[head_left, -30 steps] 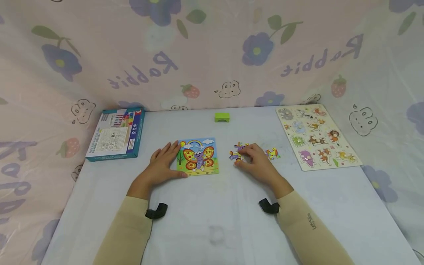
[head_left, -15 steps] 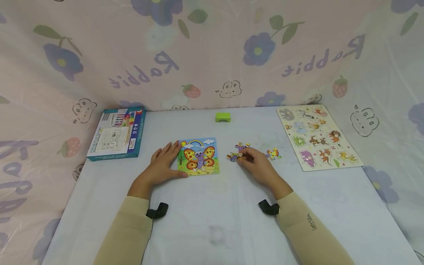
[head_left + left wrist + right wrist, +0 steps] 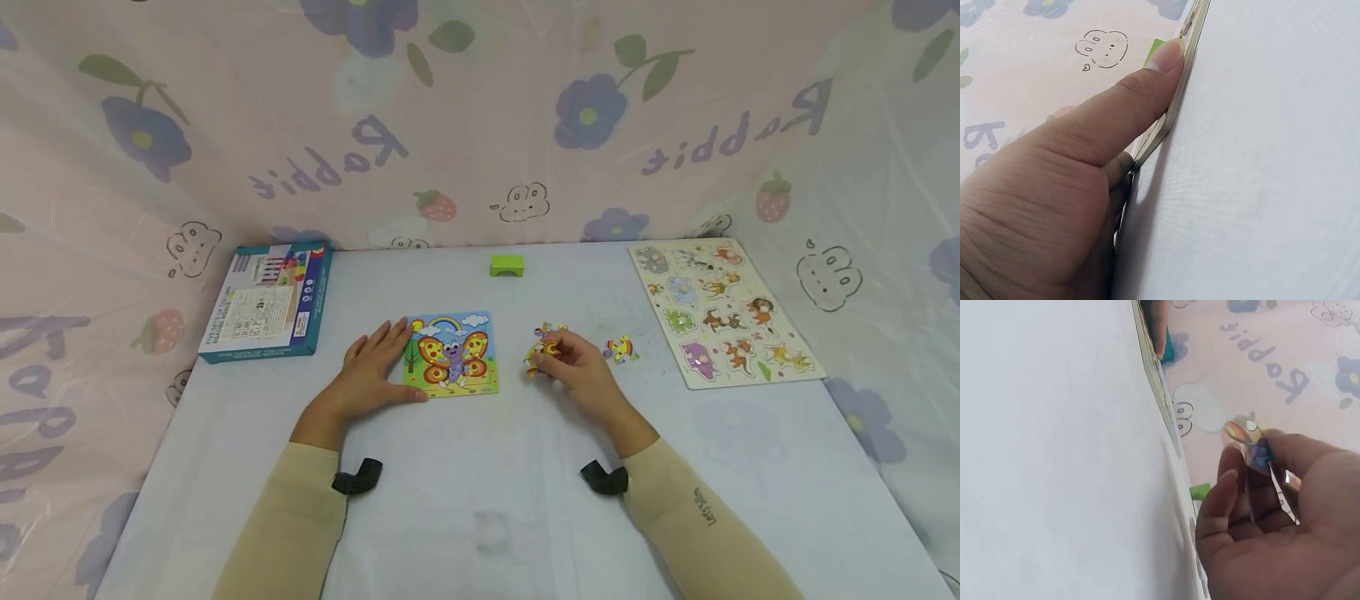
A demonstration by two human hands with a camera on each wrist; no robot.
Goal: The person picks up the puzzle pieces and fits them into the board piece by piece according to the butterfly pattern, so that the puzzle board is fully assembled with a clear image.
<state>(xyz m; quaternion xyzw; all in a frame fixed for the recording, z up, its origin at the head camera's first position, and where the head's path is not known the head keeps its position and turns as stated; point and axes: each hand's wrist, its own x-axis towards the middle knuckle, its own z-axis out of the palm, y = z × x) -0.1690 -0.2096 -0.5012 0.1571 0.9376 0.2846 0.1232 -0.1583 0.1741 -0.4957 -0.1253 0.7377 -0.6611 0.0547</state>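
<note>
The left hand (image 3: 366, 379), fingers spread, rests its thumb on the butterfly board (image 3: 452, 354). The right hand (image 3: 587, 375) pinches a puzzle piece (image 3: 1255, 453), just tilted yellow side up, apparently being oriented. Another piece (image 3: 620, 350) lies right. White bench (image 3: 465, 492); green block (image 3: 507, 266); printed curtain (image 3: 480, 125) behind.

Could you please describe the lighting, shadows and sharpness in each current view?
Head view: fairly even light, fine print on the box too small to read; left wrist view: tilted, soft shadow on the tabletop beside the left hand; right wrist view: tilted, grey shadow near the right hand, a white spot on the puzzle piece that may be glare or print.
</note>
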